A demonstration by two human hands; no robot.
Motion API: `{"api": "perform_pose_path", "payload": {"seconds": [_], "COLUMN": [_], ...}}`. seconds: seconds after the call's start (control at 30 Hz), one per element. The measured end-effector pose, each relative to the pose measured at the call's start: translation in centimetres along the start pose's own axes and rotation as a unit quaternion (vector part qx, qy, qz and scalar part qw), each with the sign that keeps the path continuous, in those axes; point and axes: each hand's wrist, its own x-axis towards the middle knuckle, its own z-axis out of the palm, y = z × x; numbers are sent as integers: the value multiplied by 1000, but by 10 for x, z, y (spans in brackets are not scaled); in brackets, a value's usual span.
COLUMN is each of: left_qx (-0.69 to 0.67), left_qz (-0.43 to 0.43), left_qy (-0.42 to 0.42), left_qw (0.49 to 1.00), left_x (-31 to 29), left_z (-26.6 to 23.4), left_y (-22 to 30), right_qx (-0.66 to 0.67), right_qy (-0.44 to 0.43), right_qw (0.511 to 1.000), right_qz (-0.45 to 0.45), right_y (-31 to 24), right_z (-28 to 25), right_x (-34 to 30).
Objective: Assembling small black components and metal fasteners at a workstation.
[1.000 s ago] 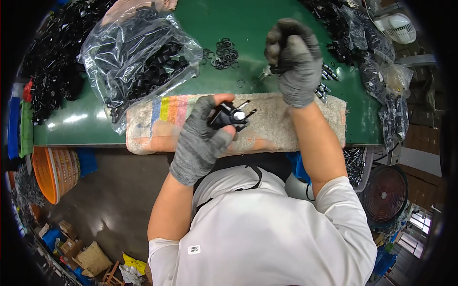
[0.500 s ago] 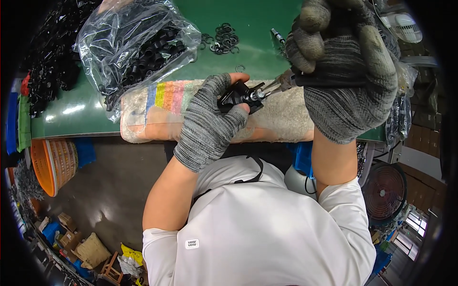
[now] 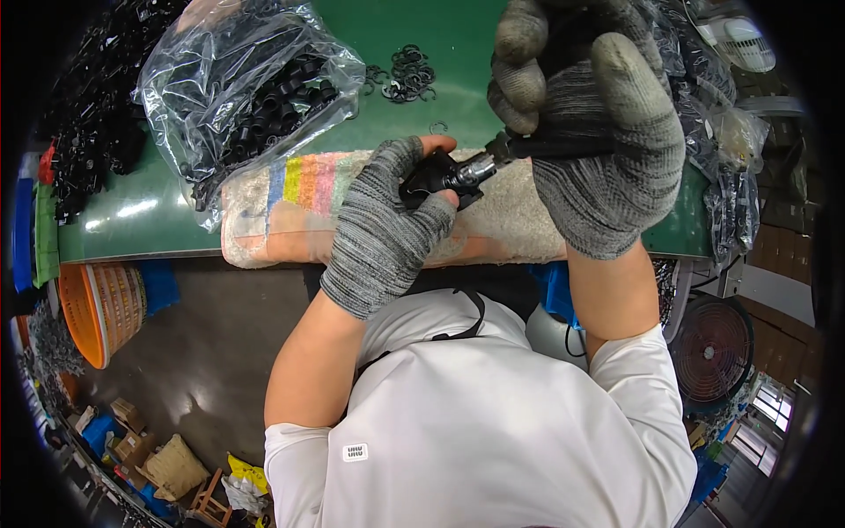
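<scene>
Factory assembly bench: green worktable (image 3: 458, 53), bagged black parts (image 3: 255, 88), loose rings (image 3: 407, 72), orange basket (image 3: 97, 308).

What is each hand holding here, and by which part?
The left hand pinches a small black part by its body. The right hand grips a tool by its dark handle, metal tip at the part.

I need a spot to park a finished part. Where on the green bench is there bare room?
Bare green table lies between the clear bag of black parts and the right hand, beyond the loose black rings. The towel, left of the left hand, is also free. The black heaps at the left end and the bags at the right end crowd the ends.
</scene>
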Motion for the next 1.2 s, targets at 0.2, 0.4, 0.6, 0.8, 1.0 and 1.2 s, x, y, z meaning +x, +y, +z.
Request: {"api": "perform_pose_path", "payload": {"seconds": [0.2, 0.4, 0.6, 0.8, 1.0, 1.2], "left_qx": [-89, -107, -94, -139, -185, -147], "left_qz": [-52, -58, -57, -92, -67, -14], "left_qy": [-2, 0, -4, 21, -17, 15], "left_qw": [995, 993, 994, 986, 980, 989], "left_x": [3, 7, 10, 7, -7, -34], "left_z": [2, 5, 6, 7, -5, -27], "left_y": [-1, -6, -7, -11, 8, 4], "right_qx": [7, -8, -24, -31, -124, -100], "right_qy": [-38, -90, -134, -177, -177, -278], "right_qw": [999, 994, 986, 976, 967, 940], "right_qz": [-34, -69, -100, -122, -135, -171], "right_y": [3, 8, 16, 32, 22, -1], "right_z": [-9, -15, -26, -38, -19, 4], "right_x": [3, -1, 4, 4, -3, -8]}}
